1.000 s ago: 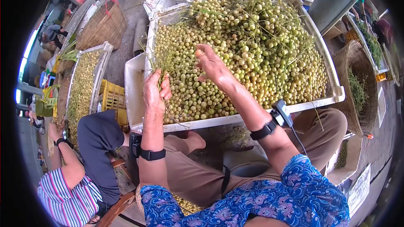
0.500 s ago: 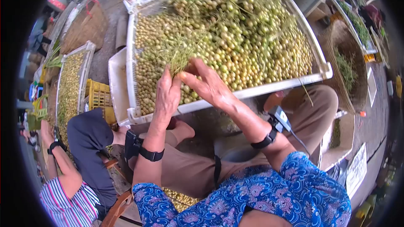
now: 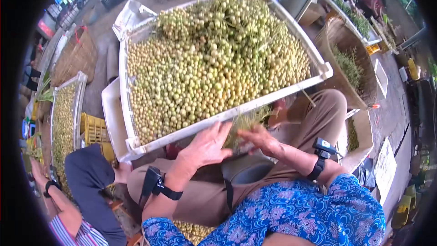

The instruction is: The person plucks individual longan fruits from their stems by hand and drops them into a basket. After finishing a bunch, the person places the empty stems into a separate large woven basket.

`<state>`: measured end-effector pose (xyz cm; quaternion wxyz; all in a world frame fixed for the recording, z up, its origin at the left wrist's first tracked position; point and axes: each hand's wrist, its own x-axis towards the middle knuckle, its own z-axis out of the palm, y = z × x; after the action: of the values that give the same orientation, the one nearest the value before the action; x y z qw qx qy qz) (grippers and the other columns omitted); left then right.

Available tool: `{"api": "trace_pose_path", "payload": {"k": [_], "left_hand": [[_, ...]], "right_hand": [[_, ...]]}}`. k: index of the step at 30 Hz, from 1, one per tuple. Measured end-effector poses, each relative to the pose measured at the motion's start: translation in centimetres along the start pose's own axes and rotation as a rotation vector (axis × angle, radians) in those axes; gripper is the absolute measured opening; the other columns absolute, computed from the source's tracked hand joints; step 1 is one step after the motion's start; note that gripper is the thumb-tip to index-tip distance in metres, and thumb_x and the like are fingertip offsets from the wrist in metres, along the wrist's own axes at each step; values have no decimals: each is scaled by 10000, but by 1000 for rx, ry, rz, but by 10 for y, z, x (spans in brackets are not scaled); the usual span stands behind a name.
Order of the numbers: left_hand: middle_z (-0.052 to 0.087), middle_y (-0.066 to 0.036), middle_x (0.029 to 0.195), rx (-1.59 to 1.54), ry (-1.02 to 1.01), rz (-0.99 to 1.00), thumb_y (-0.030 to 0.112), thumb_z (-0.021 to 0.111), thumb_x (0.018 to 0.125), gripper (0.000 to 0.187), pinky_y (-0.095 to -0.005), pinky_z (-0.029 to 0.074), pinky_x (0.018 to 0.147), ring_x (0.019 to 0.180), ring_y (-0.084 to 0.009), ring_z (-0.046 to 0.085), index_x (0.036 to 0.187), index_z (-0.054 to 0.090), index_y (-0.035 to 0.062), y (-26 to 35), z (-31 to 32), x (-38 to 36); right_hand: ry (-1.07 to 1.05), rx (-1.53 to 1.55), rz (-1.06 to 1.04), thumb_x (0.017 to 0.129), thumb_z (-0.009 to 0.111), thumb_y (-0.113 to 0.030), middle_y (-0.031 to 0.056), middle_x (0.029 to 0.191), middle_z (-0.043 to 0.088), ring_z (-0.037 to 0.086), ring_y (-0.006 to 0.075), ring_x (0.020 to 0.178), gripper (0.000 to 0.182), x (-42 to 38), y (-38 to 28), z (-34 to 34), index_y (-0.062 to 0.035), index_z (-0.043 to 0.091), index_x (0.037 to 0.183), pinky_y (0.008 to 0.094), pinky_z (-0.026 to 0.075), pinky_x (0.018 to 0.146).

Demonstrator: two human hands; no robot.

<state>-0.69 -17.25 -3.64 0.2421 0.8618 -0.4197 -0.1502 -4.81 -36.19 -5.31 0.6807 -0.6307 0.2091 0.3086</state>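
Both hands sat just below the near edge of the big white tray [image 3: 291, 92], over the lap. The left hand [image 3: 207, 146] had its fingers spread flat against a bunch of green stems [image 3: 246, 125], and the right hand [image 3: 258, 137] had its fingers curled around the same bunch from the other side, so the stems were pinched between the two.

If you ask me, the trick here was keeping the bunch squeezed tight and low over the lap so loose bits didn't scatter, and pulling away from the tray edge so none of the small round fruit [image 3: 205, 73] got knocked off.

Counting: one big tray heaped with fruit, way too many to count. A second white tray [image 3: 109, 109] poked out beneath it. Another long tray of fruit [image 3: 63, 118] stood to the left, beside one yellow crate [image 3: 94, 130]. One black wrist strap on each arm, so two. One other person [image 3: 88, 187] crouched at the lower left.
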Motion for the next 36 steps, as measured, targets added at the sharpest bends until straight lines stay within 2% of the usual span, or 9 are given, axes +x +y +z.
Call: {"api": "trace_pose_path", "payload": {"k": [2,8,10,11,16,18,23,27,36], "left_hand": [[404,-247,1117,-80,10,15,220,614,711,599,-392,386,845,1028,-368,428,1177,343,-41,-4,13,-4],[567,-130,860,-152,245,-111,91,594,725,353,-356,467,645,762,-286,569,1057,486,46,2,-16,5],[582,-109,763,-32,347,-108,65,579,722,211,-350,469,581,663,-270,578,928,540,47,-10,-25,5],[583,-112,771,16,390,-107,69,569,727,185,-354,470,584,664,-276,578,909,546,45,-20,-32,6],[573,-131,738,120,458,-187,98,541,750,136,-373,469,605,690,-298,572,875,539,44,-44,-52,-1],[573,-134,748,134,475,-195,94,535,752,149,-377,467,607,683,-304,570,891,542,43,-50,-60,-4],[536,-134,898,167,683,-260,33,544,725,206,-364,451,685,802,-294,544,931,542,33,-61,-77,-5],[480,-145,997,422,980,-131,-11,549,695,271,-382,407,769,900,-315,485,964,540,18,-51,-86,7],[476,-156,1008,295,747,-210,15,553,690,378,-408,404,764,902,-321,488,1055,455,31,-70,-54,50]], "right_hand": [[-176,173,388,809,540,-250,82,877,592,579,156,710,326,36,63,-39,-31,505,1047,244,445,436],[-462,-499,78,817,523,-245,50,816,606,569,104,641,237,-1,-27,-20,-54,572,948,212,445,454],[-222,-751,-420,830,501,-191,76,807,618,573,124,651,201,8,-74,-19,-36,582,931,247,481,541],[265,-960,-1047,813,498,-143,92,763,604,574,168,625,168,40,-116,-23,-21,579,895,271,489,556],[962,-1177,-1157,764,462,-133,171,1055,495,441,299,1008,330,136,-191,-38,-31,450,1077,443,337,865],[685,-1355,-651,768,430,-122,178,1026,510,436,307,1013,335,156,-204,-40,-42,448,1092,437,345,851],[665,-1059,-1311,723,473,-61,80,753,573,520,256,750,140,142,-192,-19,-60,596,789,368,379,757],[511,-1372,-1367,711,471,-44,60,759,546,504,218,787,159,107,-169,13,-90,577,821,408,352,807],[289,-1358,-1504,649,533,-102,25,784,522,476,206,855,192,101,-126,45,-70,576,833,499,252,907]]}}
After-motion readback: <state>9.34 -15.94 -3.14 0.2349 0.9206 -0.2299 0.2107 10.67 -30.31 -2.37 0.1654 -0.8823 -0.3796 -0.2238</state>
